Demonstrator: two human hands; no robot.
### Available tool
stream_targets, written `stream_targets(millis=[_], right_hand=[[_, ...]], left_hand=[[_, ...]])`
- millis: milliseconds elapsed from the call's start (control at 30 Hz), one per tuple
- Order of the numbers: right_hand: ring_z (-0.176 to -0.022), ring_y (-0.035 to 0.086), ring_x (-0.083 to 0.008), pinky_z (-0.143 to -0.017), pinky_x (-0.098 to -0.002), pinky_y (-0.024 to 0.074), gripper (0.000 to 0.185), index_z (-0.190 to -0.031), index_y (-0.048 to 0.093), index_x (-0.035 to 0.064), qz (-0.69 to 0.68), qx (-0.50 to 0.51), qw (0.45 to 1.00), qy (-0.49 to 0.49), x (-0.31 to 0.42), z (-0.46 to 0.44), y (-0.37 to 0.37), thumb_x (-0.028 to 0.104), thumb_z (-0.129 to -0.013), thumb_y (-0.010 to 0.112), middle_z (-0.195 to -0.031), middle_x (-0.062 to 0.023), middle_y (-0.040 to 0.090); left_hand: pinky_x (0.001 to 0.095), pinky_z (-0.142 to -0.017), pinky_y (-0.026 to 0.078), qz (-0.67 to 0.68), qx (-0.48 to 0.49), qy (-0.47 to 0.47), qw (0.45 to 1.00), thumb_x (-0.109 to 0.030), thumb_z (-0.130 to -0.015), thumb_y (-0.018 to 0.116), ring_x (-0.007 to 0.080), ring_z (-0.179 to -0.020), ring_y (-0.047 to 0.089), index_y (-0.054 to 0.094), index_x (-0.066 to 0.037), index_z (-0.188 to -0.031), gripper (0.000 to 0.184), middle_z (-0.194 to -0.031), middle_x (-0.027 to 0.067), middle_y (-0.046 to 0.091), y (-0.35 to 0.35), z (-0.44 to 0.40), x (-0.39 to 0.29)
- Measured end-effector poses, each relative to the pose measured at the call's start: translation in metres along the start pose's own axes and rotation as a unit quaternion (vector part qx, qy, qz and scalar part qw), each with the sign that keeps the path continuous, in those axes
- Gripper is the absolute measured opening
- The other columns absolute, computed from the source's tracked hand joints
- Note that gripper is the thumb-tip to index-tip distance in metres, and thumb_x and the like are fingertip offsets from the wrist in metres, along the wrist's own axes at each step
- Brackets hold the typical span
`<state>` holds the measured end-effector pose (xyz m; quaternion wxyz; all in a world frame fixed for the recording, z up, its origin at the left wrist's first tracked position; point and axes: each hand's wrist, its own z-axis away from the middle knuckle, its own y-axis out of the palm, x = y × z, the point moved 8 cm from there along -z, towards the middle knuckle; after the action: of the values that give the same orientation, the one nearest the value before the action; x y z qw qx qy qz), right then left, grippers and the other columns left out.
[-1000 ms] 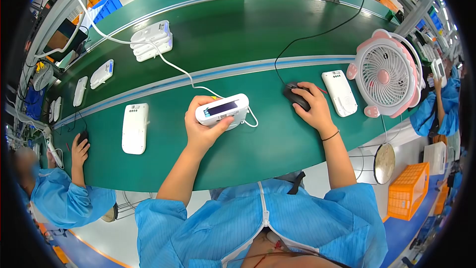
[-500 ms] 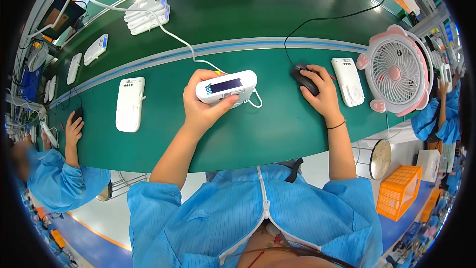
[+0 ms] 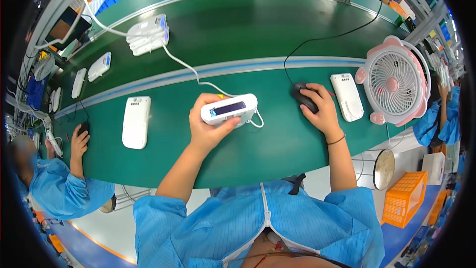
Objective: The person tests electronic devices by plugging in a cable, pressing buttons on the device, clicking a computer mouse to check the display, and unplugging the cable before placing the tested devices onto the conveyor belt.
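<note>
My left hand (image 3: 207, 128) grips a white handheld device (image 3: 244, 103) with a small dark display on the side facing me. A white cable runs from the upper left down to it, and a short white loop hangs at its right end. My right hand (image 3: 321, 110) is closed over a black computer mouse (image 3: 303, 98) on the green table. Right of the mouse lies a similar white device (image 3: 346, 97), flat on the tabletop. Another white device (image 3: 136, 123) lies to the left of my left hand.
A pink and white fan (image 3: 392, 84) stands at the right. Beyond the blue-lined rail, a stack of white devices (image 3: 148, 34) sits on the green surface, with single ones (image 3: 99, 66) to its left. A co-worker's hand (image 3: 79, 141) rests on a mouse at far left.
The whole view has shifted, so the table and its items appear lower in the picture. Both hands keep their hold on the white device and the mouse.
</note>
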<state>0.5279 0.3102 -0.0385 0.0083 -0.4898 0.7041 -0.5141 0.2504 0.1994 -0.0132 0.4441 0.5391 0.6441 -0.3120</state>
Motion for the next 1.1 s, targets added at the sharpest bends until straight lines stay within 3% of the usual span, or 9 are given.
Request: stream_targets(millis=[1100], right_hand=[[-0.105, 0.059, -0.0328, -0.089, -0.0391, 0.0489, 0.039, -0.107, 0.066, 0.0065, -0.003, 0.002, 1.000, 0.010, 0.0007, 0.0019, 0.0001, 0.012, -0.069, 0.073, -0.117, -0.0120, 0.059]], left_hand=[[0.0302, -0.080, 0.053, -0.001, -0.023, -0.007, 1.000, -0.003, -0.071, 0.081, 0.0159, -0.090, 0.065, 0.053, -0.004, -0.099, 0.039, -0.096, 0.0095, 0.066, -0.0026, -0.0017, -0.0017]])
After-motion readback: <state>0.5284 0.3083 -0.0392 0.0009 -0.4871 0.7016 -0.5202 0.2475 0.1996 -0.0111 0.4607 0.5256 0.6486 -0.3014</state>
